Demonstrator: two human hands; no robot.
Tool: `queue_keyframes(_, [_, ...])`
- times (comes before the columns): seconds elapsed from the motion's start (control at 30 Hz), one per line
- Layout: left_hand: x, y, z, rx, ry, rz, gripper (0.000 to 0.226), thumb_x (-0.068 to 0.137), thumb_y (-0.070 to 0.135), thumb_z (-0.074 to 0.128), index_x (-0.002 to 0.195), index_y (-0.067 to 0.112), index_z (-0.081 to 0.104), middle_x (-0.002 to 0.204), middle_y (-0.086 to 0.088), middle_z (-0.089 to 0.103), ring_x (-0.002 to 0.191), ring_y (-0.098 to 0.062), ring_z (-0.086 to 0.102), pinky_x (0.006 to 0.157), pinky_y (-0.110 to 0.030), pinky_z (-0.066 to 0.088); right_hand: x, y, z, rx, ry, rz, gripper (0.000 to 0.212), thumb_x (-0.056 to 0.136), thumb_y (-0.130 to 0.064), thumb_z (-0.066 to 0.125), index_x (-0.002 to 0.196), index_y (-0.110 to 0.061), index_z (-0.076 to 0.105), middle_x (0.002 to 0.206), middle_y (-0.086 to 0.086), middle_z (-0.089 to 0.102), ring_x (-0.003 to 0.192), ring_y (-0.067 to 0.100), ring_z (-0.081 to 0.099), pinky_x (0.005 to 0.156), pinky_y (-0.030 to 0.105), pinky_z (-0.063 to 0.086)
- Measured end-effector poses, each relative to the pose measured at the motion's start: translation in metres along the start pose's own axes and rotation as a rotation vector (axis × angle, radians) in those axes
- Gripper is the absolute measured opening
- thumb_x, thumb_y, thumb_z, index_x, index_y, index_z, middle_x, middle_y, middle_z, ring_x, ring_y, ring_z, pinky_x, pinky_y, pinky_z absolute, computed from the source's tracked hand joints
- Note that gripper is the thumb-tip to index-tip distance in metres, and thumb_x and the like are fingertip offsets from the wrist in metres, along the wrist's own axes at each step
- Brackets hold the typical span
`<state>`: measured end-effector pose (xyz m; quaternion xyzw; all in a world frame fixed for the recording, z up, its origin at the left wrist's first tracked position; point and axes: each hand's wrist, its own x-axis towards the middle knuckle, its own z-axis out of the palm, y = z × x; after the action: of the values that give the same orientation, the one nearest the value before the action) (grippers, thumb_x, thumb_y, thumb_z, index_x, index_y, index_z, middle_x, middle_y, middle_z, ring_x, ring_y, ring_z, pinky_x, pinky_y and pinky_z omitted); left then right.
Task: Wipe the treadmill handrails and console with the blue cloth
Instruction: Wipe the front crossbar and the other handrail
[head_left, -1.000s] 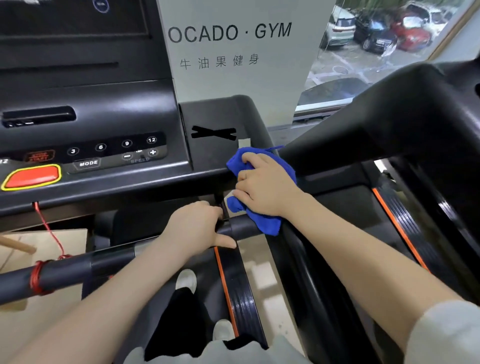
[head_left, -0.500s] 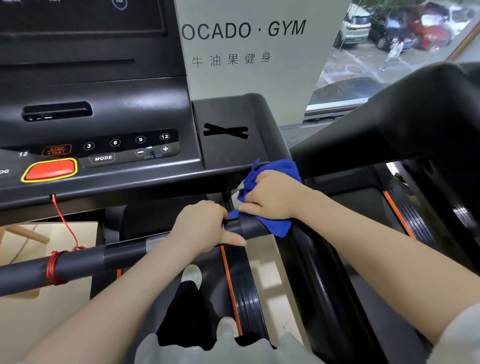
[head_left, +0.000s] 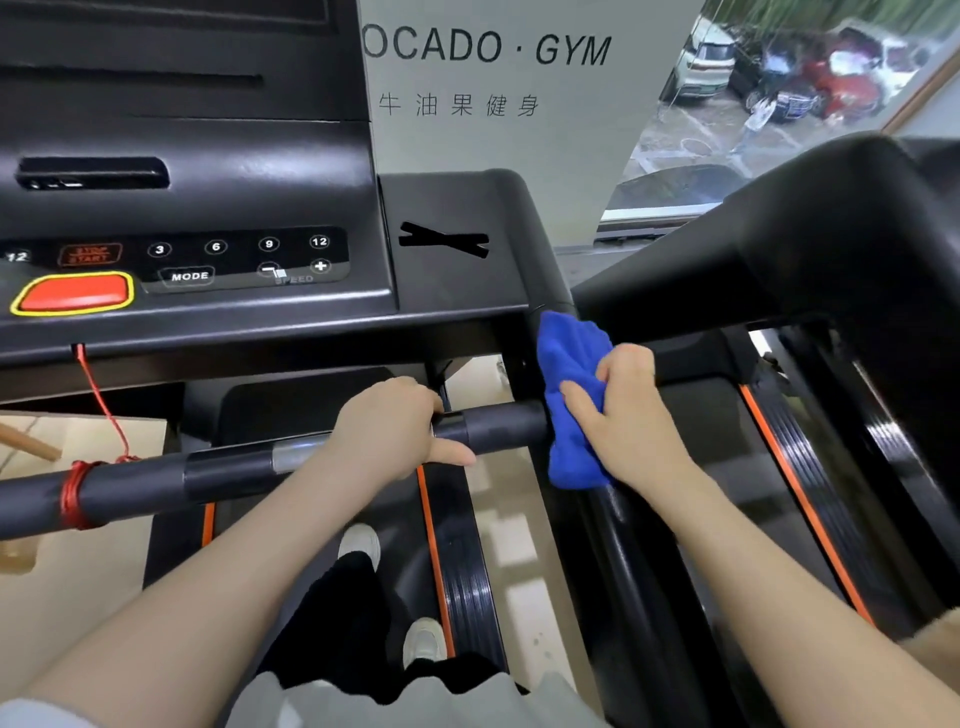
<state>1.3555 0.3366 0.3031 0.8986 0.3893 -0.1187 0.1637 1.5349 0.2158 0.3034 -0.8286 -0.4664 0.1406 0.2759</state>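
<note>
The blue cloth (head_left: 569, 374) is bunched and pressed against the right upright, where the front handrail (head_left: 498, 426) joins it, just below the right corner of the console (head_left: 208, 208). The handrail is a dark round bar running left to right. The black console carries buttons marked 3, 6, 9, 12 and MODE.

The white sign (head_left: 498, 119) behind the treadmill reads "OCADO · GYM", its first letters cut off by the console (head_left: 197, 218), with the Chinese line "牛油果健身" beneath. On the console's button panel (head_left: 244, 260) the round keys read 3, 6, 9 and 12, then "MODE", a minus and a plus over "SPEED", an orange "STOP START", and another 12 at the far left.
</note>
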Motion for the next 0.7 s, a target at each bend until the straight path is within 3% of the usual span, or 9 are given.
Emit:
queue_keyframes(0.07, [0.000,0.001,-0.002,-0.028,0.004,-0.001,0.075,0.068,0.068,0.060,0.123,0.018,0.056,0.114,-0.006,0.056,0.107,-0.025,0.056,0.085,-0.036,0.049,0.024,-0.006,0.001,0.098,-0.091,0.045,0.038,0.091,-0.028,0.055,0.123,-0.014,0.040,0.132,0.006,0.036,0.109,0.021,0.049,0.094,0.032,0.037])
queue_keyframes(0.13, [0.000,0.000,-0.001,-0.067,0.015,0.002,0.074,0.066,0.067,0.063,0.124,0.021,0.053,0.114,-0.005,0.057,0.107,-0.025,0.056,0.085,-0.037,0.049,0.049,-0.009,0.001,0.172,-0.118,0.037,0.054,0.093,-0.027,0.050,0.142,-0.016,0.029,0.148,0.003,0.032,0.129,0.018,0.041,0.106,0.033,0.032])
queue_keyframes(0.23, [0.002,-0.003,0.000,-0.084,0.018,0.010,0.074,0.065,0.066,0.064,0.123,0.022,0.049,0.113,-0.004,0.059,0.105,-0.025,0.056,0.080,-0.035,0.047,0.061,-0.006,0.002,0.167,-0.133,0.014,0.055,0.095,-0.027,0.044,0.147,-0.024,0.024,0.155,0.000,0.025,0.138,0.019,0.031,0.113,0.037,0.027])
queue_keyframes(0.37, [0.003,-0.004,0.002,-0.032,0.020,0.040,0.072,0.067,0.067,0.061,0.117,0.016,0.052,0.110,-0.007,0.058,0.103,-0.026,0.055,0.078,-0.035,0.045,0.017,-0.001,0.003,-0.128,-0.195,0.008,0.052,0.097,-0.029,0.042,0.145,-0.036,0.024,0.159,-0.002,0.004,0.139,0.028,0.026,0.106,0.038,0.031])
queue_keyframes(0.43, [0.002,-0.005,0.004,-0.018,0.033,0.052,0.070,0.068,0.067,0.060,0.114,0.014,0.056,0.107,-0.007,0.057,0.101,-0.027,0.056,0.078,-0.036,0.046,-0.019,-0.006,0.000,-0.305,-0.158,-0.076,0.046,0.097,-0.027,0.041,0.142,-0.032,0.035,0.159,0.001,0.010,0.141,0.031,0.022,0.106,0.039,0.034])
queue_keyframes(0.53, [0.000,-0.007,0.007,-0.048,0.074,0.072,0.067,0.069,0.066,0.061,0.108,0.011,0.059,0.102,-0.008,0.058,0.098,-0.028,0.057,0.075,-0.036,0.045,-0.066,-0.010,0.000,-0.681,-0.032,-0.308,0.040,0.087,-0.031,0.038,0.113,-0.025,0.067,0.140,0.010,0.049,0.130,0.039,0.031,0.097,0.046,0.044])
queue_keyframes(0.63, [-0.002,-0.008,0.008,-0.073,0.104,0.099,0.064,0.070,0.064,0.062,0.104,0.009,0.060,0.099,-0.008,0.059,0.094,-0.029,0.059,0.070,-0.035,0.044,-0.097,-0.008,0.010,-0.820,-0.214,-0.372,0.012,0.071,-0.031,0.060,0.076,-0.028,0.070,0.129,0.002,0.061,0.131,0.037,0.036,0.102,0.055,0.031])
queue_keyframes(0.7, [-0.003,-0.008,0.009,-0.069,0.121,0.116,0.062,0.072,0.062,0.062,0.104,0.009,0.060,0.100,-0.008,0.060,0.095,-0.029,0.059,0.067,-0.034,0.042,-0.098,-0.006,0.016,-0.956,-0.425,-0.480,0.012,0.056,-0.024,0.073,0.069,-0.023,0.072,0.105,0.001,0.072,0.122,0.033,0.053,0.106,0.052,0.021])
